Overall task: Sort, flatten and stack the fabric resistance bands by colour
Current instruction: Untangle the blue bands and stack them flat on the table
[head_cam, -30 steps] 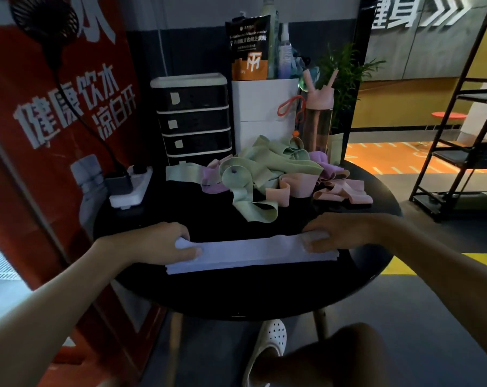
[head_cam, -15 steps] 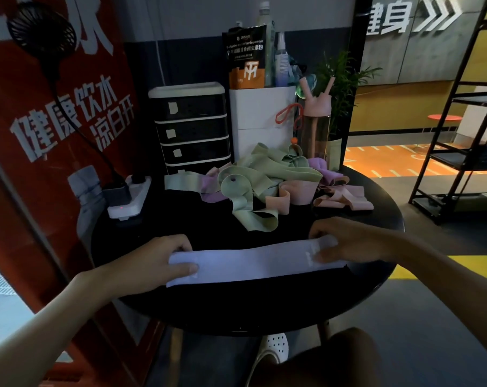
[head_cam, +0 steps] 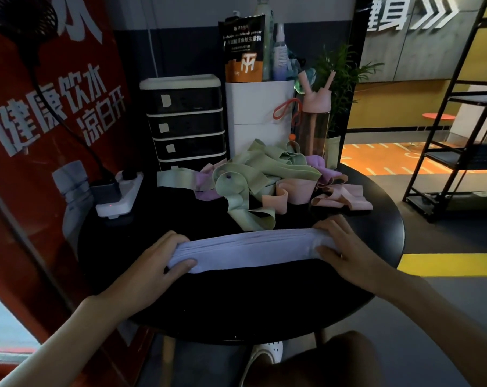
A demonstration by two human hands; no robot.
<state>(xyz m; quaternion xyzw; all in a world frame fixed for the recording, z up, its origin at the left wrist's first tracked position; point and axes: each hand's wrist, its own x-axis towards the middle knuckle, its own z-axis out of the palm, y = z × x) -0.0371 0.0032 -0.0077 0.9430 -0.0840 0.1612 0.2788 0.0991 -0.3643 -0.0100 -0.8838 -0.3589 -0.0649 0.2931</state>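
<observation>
lavender bands [head_cam: 250,248]: matt woven cloth | table [head_cam: 236,303]: smooth black, slight sheen | drawer unit [head_cam: 185,121]: glossy plastic

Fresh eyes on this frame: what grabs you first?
The pale stack of lilac bands lies flat at the near middle of the black table, its ends gripped by the left hand and right hand. Right behind it sprawls a tangled heap of green, pink and purple bands, unsorted. A big red banner fills the left side.
</observation>
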